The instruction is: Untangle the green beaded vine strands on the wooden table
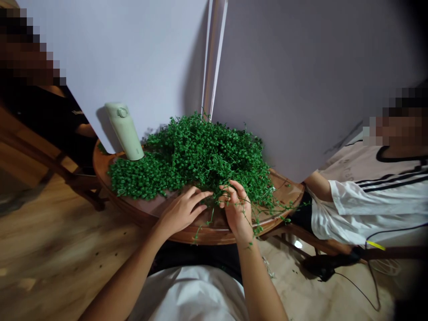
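- Nearest are one person's two bare hands and forearms, above a white top.
- The left hand (182,208) has its thumb and fingers parted, fingertips at the heap's near edge; whether they touch a stem, I cannot tell.
- The right hand (238,209) has its fingers curled around thin green strands (251,219), which trail over the palm and wrist; I cannot count them.
- Beneath is one round wooden table (197,235), its brown rim showing in front, with a few loose sprigs hanging over it.
- Just beyond both hands lies one big heap of small-leaved green plants (214,151); a lower mound (140,178) adjoins it, ahead and to the left of the left hand.
- One pale green bottle (126,131), lidded, appears tilted behind the lower mound.
- Two people sit beside the table: one in dark clothes (50,116) at the left, one in a white shirt with black stripes (384,191) at the right.
- Below are a pale wood-look floor (100,272), wooden chairs and, at the right, a black cord (374,281) with one yellow tag (376,245).
- Behind the heap, two plain pale panels (133,53) meet at a narrow upright strip (216,58).
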The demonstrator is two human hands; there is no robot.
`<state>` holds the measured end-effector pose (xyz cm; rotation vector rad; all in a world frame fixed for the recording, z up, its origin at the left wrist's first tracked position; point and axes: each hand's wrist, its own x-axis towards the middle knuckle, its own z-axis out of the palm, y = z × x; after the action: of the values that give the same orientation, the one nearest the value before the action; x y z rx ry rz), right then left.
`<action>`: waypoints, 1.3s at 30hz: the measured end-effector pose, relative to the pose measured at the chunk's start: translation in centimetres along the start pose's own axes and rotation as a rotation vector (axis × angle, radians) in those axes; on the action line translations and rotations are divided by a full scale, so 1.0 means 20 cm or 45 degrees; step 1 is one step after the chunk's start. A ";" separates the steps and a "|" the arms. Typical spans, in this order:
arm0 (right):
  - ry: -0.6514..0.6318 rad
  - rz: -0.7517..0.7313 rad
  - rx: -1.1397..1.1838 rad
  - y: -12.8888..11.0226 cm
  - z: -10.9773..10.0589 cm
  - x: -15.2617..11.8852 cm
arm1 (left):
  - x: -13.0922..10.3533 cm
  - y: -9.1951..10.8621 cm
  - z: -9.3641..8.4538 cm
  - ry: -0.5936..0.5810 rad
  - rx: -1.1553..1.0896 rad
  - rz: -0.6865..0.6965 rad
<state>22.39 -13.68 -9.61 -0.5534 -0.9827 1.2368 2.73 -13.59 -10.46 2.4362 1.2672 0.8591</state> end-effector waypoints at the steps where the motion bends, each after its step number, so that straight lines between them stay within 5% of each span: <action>1: 0.001 -0.008 0.018 0.01 -0.01 0.00 | 0.00 -0.01 0.00 -0.001 -0.008 -0.002; 7: 0.021 -0.073 0.037 0.03 -0.03 0.01 | 0.01 -0.03 0.02 -0.007 -0.041 0.010; 18: -0.206 -0.156 -0.150 0.04 -0.06 -0.04 | 0.00 0.01 0.00 0.003 0.020 -0.041; 26: -0.434 -0.171 -0.841 -0.24 -0.16 -0.19 | 0.02 0.03 0.00 0.031 -0.014 -0.074; 29: -0.355 -0.247 -1.056 -0.29 -0.23 -0.22 | 0.01 0.03 0.00 0.064 -0.077 -0.079; 33: -0.184 -0.302 -1.216 -0.29 -0.33 -0.21 | 0.00 0.02 -0.02 0.138 -0.229 -0.101; 39: -0.243 -0.265 -1.518 -0.15 -0.33 -0.12 | 0.00 -0.05 -0.08 0.417 -0.484 -0.166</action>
<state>29.50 -15.77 -11.19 -1.2099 -1.8701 0.4035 1.11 -13.12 -9.73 1.9506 1.2132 1.3613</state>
